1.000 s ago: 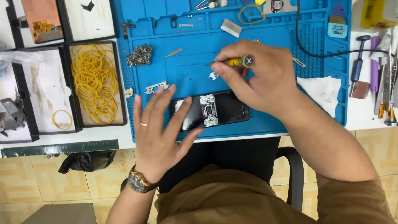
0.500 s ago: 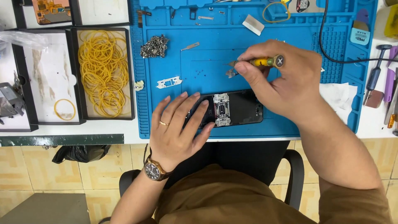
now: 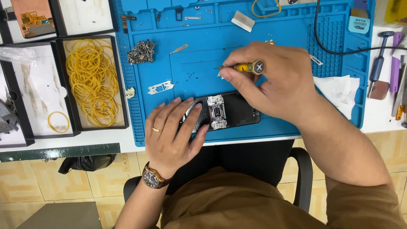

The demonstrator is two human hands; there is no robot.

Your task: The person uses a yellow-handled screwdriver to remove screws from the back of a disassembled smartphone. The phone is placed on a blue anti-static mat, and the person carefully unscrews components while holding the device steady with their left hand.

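- Compared with half a second ago, the whole view has shifted a little, and the right hand [image 3: 275, 82] with its tool has stayed above the upper edge of the phone, while the left hand has stayed flat on the phone's left end.
- Blue work mat [image 3: 169, 118] covers the middle of the white table; on it, near the front edge, lies the opened black phone [image 3: 235, 113] with a silver metal part in its centre.
- Black tray with yellow rubber bands [image 3: 91, 80] stands just left of the mat.
- Left hand [image 3: 174, 135] is open, with the fingers spread and pressing on the phone.
- Right hand is closed around a small yellow screwdriver [image 3: 246, 67]; the tip points left, toward tiny screws on the mat.
- Silver bracket [image 3: 161, 87] and a heap of small metal parts [image 3: 141, 51] lie loose on the mat.
- Risk, in my judgement: the loose screws are very small, so a sleeve or a slipping tip can scatter them; if the left hand lifts, the phone can slide.
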